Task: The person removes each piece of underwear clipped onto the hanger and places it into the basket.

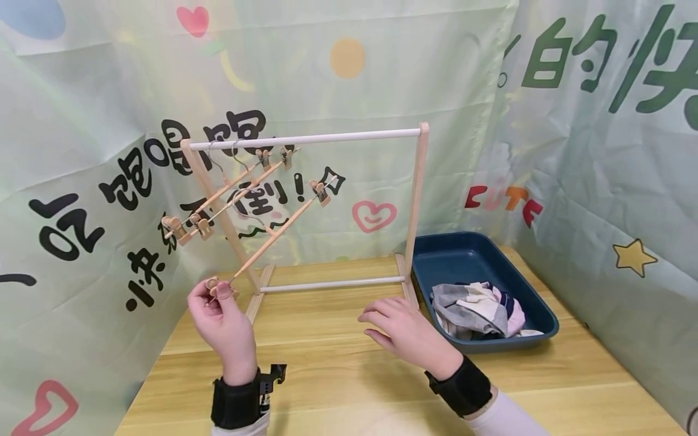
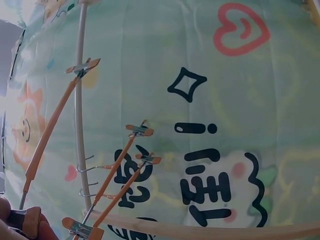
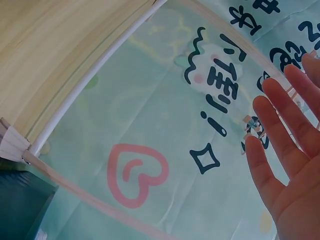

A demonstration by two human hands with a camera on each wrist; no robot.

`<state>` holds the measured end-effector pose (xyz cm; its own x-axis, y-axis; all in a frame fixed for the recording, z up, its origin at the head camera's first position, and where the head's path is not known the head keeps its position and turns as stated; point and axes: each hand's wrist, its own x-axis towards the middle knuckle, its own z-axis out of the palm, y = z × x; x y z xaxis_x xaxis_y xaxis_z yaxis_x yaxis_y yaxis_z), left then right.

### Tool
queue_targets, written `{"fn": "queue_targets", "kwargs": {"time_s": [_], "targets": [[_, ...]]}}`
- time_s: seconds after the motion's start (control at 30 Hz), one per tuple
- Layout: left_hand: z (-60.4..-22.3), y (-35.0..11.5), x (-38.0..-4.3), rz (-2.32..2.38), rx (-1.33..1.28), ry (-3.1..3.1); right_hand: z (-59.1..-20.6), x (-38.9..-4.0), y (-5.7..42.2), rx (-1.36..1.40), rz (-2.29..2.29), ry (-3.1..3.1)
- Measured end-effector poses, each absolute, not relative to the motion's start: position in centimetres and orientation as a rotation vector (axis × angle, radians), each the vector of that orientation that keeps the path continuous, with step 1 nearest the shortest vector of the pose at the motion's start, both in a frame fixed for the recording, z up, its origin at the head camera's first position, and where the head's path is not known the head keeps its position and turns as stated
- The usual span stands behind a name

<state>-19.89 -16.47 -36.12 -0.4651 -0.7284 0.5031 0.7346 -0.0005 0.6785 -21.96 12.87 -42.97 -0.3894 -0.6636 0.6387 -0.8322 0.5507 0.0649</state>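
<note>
My left hand (image 1: 225,318) pinches the near end of a wooden clip hanger (image 1: 280,229), at one of its clips. This hanger slants up and away to the right, its metal hook below the top rail and its other clip (image 1: 320,192) at the far end. In the left wrist view, the fingers (image 2: 45,231) show at the lower left corner beside the held clip (image 2: 27,220). Holding nothing, my right hand (image 1: 400,330) hovers over the table with its fingers extended, left of the blue tub. The right wrist view shows that hand (image 3: 295,165) with spread fingers.
A small rack with a white top rail (image 1: 327,138) and wooden posts stands on the wooden table (image 1: 327,369). Two more clip hangers (image 1: 240,181) hang at the rail's left end. The dark blue tub (image 1: 452,248) at right holds crumpled clothes (image 1: 474,309). Printed cloth surrounds the table.
</note>
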Motion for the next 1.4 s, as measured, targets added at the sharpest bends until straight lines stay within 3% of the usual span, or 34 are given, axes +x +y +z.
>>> {"fn": "queue_targets", "kwargs": {"time_s": [0.5, 1.4], "targets": [[-36.1, -16.6, -20.7, -1.638, -0.018, -1.201, -43.2, -22.0, 12.9, 1.192, 0.357, -2.171], [-31.4, -17.4, -20.2, -1.514, -0.029, -1.297, -43.6, -22.1, 12.9, 1.199, 0.361, -2.183]]}}
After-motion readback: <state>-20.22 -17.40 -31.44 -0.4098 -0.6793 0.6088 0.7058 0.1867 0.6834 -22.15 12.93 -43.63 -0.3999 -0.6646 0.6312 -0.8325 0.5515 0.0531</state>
